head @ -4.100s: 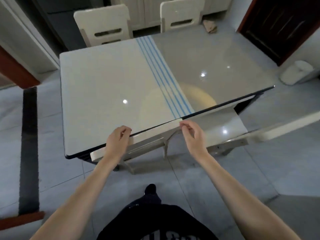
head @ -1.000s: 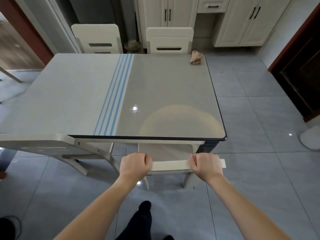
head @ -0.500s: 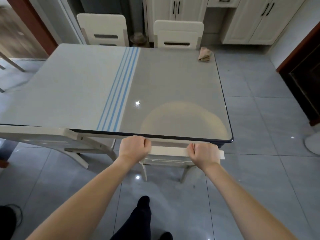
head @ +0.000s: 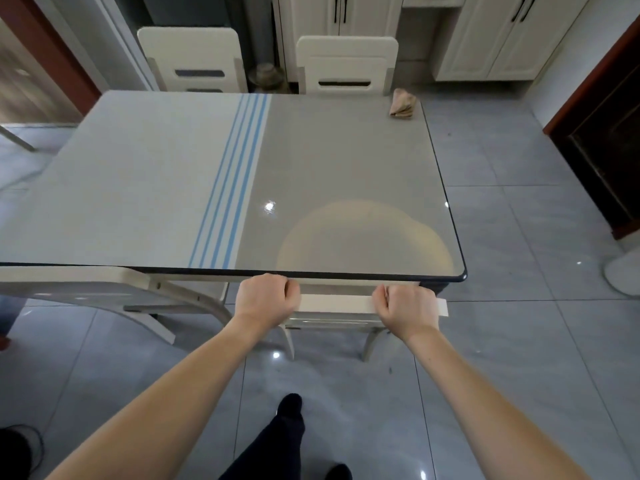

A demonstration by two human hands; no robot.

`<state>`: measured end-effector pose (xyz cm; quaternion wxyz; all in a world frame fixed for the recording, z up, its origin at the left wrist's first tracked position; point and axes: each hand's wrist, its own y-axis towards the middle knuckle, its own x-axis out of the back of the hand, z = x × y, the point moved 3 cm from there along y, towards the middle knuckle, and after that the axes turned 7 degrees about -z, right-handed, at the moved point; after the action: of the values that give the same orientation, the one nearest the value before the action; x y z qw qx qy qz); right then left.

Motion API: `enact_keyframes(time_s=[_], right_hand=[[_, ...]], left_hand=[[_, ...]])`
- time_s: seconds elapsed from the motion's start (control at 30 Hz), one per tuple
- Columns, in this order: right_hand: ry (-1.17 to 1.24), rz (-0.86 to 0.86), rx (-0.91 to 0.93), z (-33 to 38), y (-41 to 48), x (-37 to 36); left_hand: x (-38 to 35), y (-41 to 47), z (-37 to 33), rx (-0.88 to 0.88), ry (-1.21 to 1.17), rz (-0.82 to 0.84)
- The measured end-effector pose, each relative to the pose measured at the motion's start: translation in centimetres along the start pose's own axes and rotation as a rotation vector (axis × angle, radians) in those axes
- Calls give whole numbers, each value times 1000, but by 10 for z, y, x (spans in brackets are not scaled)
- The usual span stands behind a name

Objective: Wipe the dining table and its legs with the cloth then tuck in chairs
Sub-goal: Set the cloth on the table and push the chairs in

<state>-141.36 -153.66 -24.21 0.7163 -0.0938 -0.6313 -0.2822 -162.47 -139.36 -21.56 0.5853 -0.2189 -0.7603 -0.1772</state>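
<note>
Left hand (head: pixel 266 299) closed round the top rail of the near chair (head: pixel 336 303), knuckles right at the near edge of the dining table (head: pixel 156 188). Right hand (head: pixel 407 311) gripping the same rail, closer to the near right corner, fingers curled over it in the same way. Chair seat mostly hidden under the tabletop, only the rail and the rear legs showing. Probably the last part of pushing this chair in.

Cloth (head: pixel 401 103) lying bunched at the far right corner of the tabletop, well apart from both hands. Far left chair (head: pixel 194 60) and far right chair (head: pixel 346 62) standing at the far edge, backs close to it. One more chair, the side chair (head: pixel 86 285), at the near edge to the left, seemingly turned at an angle and not yet tucked.

Possible trouble from here, only as a judgement:
- Pinching the knuckles between rail and table edge, if pushing further with the fingers on top.
- Knocking the rail against the glossy edge, if pushing too hard.
- Going in crooked, if one hand pushes more than the other.
- Forgetting the side chair.

Impossible to tell whether the table legs are wiped.
</note>
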Motion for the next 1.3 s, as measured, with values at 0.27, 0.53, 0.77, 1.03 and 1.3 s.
enact_keyframes(time_s=[0.27,0.53,0.77,1.03,1.3], right_hand=[[-20,44,2,10,-2,2],[-47,101,-33,14,-4,10],[-60,122,-55,19,-9,12],[-183,136,-34,14,-1,20],[-118,163,-157,17,-2,23]], left_hand=[[2,1,8,-2,-19,9],[5,-3,7,-21,-3,22],[3,-3,11,-23,-54,40],[-11,4,10,-5,-98,120],[-10,5,6,-97,-69,147]])
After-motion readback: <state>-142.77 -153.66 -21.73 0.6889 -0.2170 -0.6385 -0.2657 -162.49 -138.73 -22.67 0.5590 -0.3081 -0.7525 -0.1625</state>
